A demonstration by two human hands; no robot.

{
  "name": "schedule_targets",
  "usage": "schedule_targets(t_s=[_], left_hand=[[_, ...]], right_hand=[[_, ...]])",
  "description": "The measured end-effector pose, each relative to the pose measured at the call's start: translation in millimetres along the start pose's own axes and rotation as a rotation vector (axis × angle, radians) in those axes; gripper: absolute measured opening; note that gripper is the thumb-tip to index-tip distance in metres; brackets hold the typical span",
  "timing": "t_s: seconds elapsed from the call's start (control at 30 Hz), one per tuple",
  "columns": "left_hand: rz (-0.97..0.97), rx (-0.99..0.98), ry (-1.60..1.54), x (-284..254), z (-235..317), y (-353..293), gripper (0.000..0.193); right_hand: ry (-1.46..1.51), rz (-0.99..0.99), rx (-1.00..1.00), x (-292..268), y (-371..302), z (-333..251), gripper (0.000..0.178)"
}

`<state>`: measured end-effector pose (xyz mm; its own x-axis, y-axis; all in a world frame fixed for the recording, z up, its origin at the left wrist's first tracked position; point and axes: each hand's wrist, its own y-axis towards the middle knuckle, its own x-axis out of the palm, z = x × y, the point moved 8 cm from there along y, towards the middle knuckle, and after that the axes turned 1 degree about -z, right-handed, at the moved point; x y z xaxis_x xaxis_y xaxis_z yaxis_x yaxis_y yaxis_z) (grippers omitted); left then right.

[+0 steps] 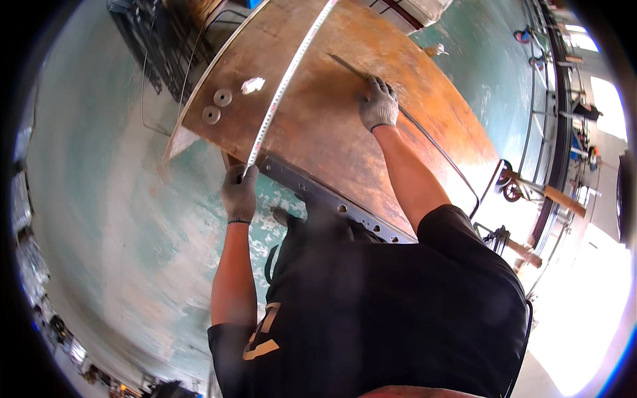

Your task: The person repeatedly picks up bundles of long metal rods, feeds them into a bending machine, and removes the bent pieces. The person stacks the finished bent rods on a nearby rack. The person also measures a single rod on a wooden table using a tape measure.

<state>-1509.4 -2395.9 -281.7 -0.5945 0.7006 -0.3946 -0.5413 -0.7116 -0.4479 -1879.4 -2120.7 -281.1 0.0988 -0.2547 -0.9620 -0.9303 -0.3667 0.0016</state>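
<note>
My left hand (239, 194), in a grey knit glove, is closed on the near end of a white tape measure (279, 93) at the table's near edge. The tape runs from there across the table and out of the picture at the top. My right hand (380, 105), gloved too, is closed around a long thin dark metal rod (432, 142) over the tabletop. The rod's far part extends beyond my fingers, and its near end bends close to the table's right side. Part of the rod is hidden under the hand.
The rusty brown metal table (318, 126) has a dark drilled rail (318, 193) along its near edge. Two round metal discs (217, 107) and a crumpled white scrap (253, 85) lie at its left. Black metal pieces (154, 50) stand beyond; a wheeled frame (514, 182) is at right.
</note>
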Motion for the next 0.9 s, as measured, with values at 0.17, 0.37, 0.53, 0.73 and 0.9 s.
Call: schedule_targets(t_s=[0.17,0.37,0.53,0.73,0.9], left_hand=[[0.163,0.097,0.326,7,61,40,0.038],[0.237,0.161,0.437,14,80,68,0.056],[0.225,0.454,0.69,19,87,53,0.054],[0.169,0.634,0.498,19,105,3,0.021],[-0.38,0.635,0.337,75,103,-78,0.018]], right_hand=[[-0.027,0.075,0.253,-25,2,41,0.029],[0.134,-0.158,0.176,-56,4,38,0.025],[0.228,0.022,-0.221,-219,-51,-15,0.024],[0.136,0.655,-0.187,-481,-237,-56,0.026],[-0.532,1.286,-0.063,-620,-439,-57,0.02]])
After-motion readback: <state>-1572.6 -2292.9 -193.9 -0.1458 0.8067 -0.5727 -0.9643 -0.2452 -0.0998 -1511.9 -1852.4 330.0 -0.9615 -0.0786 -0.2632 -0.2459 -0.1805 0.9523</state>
